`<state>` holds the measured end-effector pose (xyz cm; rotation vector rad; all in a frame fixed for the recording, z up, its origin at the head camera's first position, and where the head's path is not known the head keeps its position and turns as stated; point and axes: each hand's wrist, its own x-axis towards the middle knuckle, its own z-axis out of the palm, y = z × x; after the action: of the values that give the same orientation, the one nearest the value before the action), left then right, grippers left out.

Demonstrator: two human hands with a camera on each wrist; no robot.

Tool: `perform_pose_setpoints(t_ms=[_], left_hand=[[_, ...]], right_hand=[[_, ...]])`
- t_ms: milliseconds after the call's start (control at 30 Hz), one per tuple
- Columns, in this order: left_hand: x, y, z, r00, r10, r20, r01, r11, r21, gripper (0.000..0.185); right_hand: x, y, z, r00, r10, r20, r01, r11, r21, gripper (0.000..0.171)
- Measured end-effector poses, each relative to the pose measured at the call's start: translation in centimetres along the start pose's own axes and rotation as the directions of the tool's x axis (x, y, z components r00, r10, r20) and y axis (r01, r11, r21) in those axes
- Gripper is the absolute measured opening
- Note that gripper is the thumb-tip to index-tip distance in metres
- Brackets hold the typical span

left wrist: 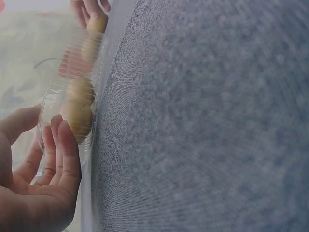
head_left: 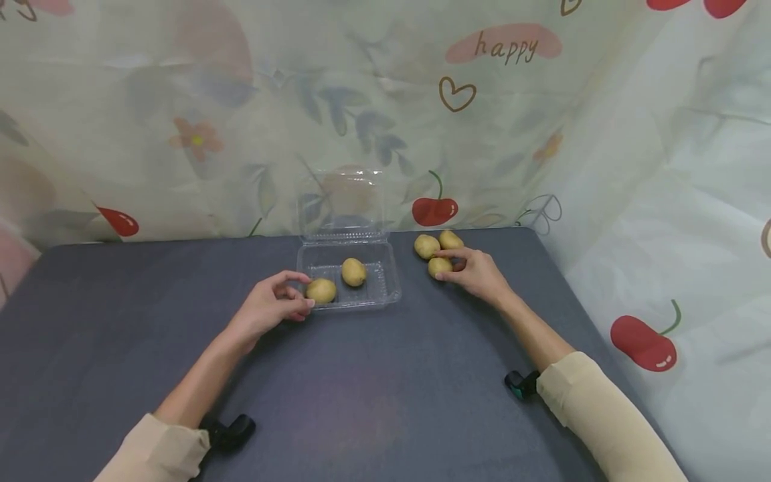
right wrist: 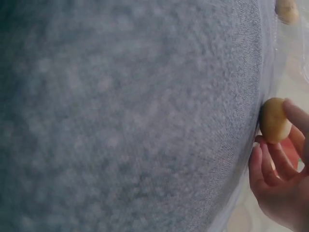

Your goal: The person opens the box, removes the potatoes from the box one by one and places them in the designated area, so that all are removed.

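A wrinkled, cherry-printed pale sheet (head_left: 271, 87) hangs behind the woven-textured, dark grey-blue surface (head_left: 361, 388). Leftmost, the left hand's (head_left: 271, 304) fingers stand apart at the ribbed, clear plastic hinged box (head_left: 385, 288), holding two yellow oval potatoes (head_left: 353, 272); rightward, the right hand's (head_left: 480, 274) fingers pinch a smooth, rounded yellow potato (head_left: 438, 269) near two others (head_left: 427, 247).

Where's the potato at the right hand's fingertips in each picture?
Head: the potato is right of centre, lowest of three grouped there.
Left wrist: the potato is at the top, left of centre.
Right wrist: the potato is near the right edge, mid-height.
Shared landmark: the right hand.
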<state>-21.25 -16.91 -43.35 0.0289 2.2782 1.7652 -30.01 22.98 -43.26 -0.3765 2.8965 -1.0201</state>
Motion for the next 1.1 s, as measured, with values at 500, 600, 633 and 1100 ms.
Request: perform_pose_setpoints(t_ms=[500,600,633,1100], left_hand=[[0.1,0.1,0.0,1.000,-0.008,0.006,0.008,1.000,-0.014,0.050],[0.0,0.3,0.0,1.000,-0.014,0.006,0.014,1.000,-0.018,0.051],[0.0,0.3,0.0,1.000,-0.018,0.005,0.018,1.000,-0.019,0.051],[0.1,0.0,0.1,1.000,-0.026,0.003,0.026,0.999,-0.047,0.050]], right_hand=[[0.1,0.3,-0.1,0.999,0.025,0.030,-0.029,0.984,0.174,0.041],[0.2,0.4,-0.2,1.000,0.015,0.018,-0.018,0.985,0.174,0.040],[0.2,0.3,-0.2,1.000,0.011,0.016,-0.014,0.984,0.180,0.039],[-0.1,-0.9,-1.3,0.997,-0.016,-0.070,0.032,0.974,0.223,0.039]])
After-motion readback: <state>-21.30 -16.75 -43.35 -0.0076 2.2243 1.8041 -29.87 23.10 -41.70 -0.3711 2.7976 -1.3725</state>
